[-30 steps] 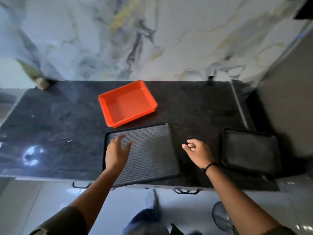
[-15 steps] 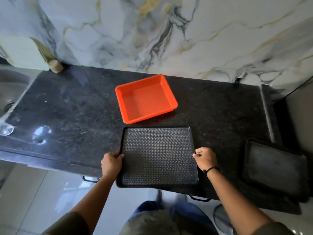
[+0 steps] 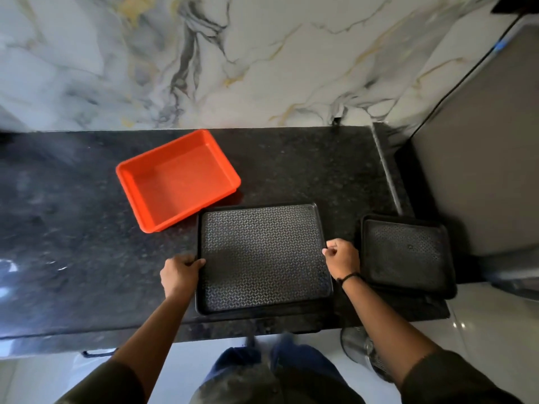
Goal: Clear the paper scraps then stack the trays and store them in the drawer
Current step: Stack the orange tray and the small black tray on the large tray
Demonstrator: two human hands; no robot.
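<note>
I stand at a black, speckled stone tabletop [image 3: 291,158] that runs up to a white marble wall [image 3: 262,59] veined in grey and gold. At its right end stands a tall grey appliance [image 3: 481,170], and pale glossy floor [image 3: 204,363] shows below the front edge.

Three trays lie on the tabletop. One is an orange tray [image 3: 178,179], deep-walled and set askew toward the back edge, left of the middle. Two are black with a patterned floor: a large black tray [image 3: 262,258] at the front edge in front of me, its back left corner just beside the orange one, and a smaller black tray [image 3: 405,252] in the front right corner.

My left hand [image 3: 180,272] is clamped on the large tray's left rim and my right hand [image 3: 342,258] is closed on its right rim. A dark band circles my right wrist.
</note>
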